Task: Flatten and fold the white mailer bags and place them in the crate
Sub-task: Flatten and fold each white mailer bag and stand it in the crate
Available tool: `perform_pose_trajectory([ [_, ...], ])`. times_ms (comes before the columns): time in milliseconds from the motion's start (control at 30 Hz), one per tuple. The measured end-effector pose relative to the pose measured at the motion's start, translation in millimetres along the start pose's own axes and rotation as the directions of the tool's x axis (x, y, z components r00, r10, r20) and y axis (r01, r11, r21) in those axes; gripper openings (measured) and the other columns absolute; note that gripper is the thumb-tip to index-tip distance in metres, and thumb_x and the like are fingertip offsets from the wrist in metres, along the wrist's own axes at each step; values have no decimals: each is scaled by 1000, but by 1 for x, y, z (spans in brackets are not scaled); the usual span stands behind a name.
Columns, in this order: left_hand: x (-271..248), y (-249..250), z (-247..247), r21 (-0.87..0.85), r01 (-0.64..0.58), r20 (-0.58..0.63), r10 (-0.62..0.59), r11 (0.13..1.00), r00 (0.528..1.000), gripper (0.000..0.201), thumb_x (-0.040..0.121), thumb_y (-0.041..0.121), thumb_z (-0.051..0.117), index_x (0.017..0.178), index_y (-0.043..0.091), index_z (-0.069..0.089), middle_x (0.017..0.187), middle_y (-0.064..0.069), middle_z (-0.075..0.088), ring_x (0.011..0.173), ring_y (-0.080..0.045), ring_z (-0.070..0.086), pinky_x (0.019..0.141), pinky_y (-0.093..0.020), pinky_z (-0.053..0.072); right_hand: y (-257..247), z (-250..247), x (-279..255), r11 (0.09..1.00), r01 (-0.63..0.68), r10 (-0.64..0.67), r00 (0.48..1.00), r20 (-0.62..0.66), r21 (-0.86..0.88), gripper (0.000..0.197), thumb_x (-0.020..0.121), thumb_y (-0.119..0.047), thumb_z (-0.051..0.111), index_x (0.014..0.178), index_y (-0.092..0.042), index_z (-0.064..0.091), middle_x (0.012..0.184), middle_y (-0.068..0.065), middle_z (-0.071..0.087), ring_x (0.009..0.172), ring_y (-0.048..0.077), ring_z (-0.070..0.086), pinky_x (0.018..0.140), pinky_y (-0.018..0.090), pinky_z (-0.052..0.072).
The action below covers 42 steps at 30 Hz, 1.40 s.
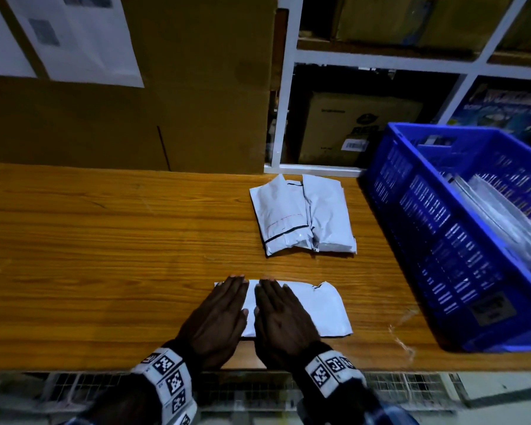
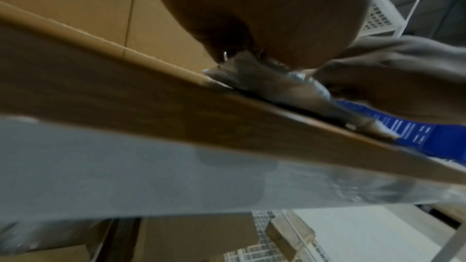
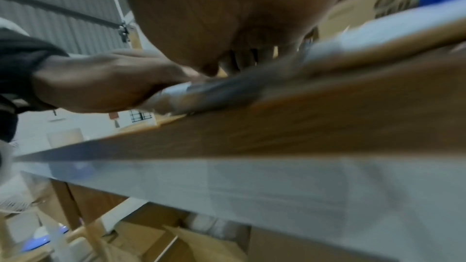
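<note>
Mailer bag (image 1: 316,308): flat on wooden table (image 1: 105,240), near edge.
Left hand (image 1: 218,317): fingers straight, palm pressing bag's left part.
Right hand (image 1: 281,320): fingers straight, pressing beside it.
Folded bags (image 1: 301,216): farther back.
Blue crate (image 1: 460,234): right.
Shelving (image 1: 380,61): behind.

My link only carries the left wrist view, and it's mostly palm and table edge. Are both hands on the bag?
Observer: Yes. Left hand and right hand lie flat, side by side, on the white mailer bag.
Operator: Any bags still waiting?
Observer: A folded pile sits farther back on the table.
Operator: And the crate?
Observer: The blue crate stands to the right, with bags already inside.
</note>
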<state>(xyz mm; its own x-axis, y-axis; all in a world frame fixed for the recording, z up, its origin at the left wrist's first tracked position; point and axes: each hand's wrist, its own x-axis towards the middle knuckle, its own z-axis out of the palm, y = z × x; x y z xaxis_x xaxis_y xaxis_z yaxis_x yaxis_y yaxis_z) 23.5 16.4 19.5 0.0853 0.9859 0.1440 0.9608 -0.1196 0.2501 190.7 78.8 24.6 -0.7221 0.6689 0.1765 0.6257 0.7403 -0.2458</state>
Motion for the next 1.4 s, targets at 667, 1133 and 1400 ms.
perform_pose_trajectory([
  [667,1,5,15,107,35,-19,-34,994,999,61,101,33,15,136,-3,50,144,-20,45,134,-32,44,106,-40,24,5,21,1,999,30,-32,999,-31,-37,55,102,-30,21,140,0,47,147,16,44,138,27,40,113,43,21],
  [1133,9,36,27,73,74,-83,-67,995,994,57,96,31,30,146,4,38,155,-13,31,144,-25,26,112,-44,20,28,17,-17,996,-23,18,998,-62,-84,52,101,-27,28,144,0,41,153,16,34,145,27,27,114,47,21],
  [1400,12,35,26,130,65,-32,-61,989,998,57,95,34,30,140,3,47,150,-14,39,139,-26,37,109,-44,22,30,12,-14,998,-33,33,999,2,-46,57,102,-30,17,138,0,49,148,17,42,140,29,37,112,46,22],
])
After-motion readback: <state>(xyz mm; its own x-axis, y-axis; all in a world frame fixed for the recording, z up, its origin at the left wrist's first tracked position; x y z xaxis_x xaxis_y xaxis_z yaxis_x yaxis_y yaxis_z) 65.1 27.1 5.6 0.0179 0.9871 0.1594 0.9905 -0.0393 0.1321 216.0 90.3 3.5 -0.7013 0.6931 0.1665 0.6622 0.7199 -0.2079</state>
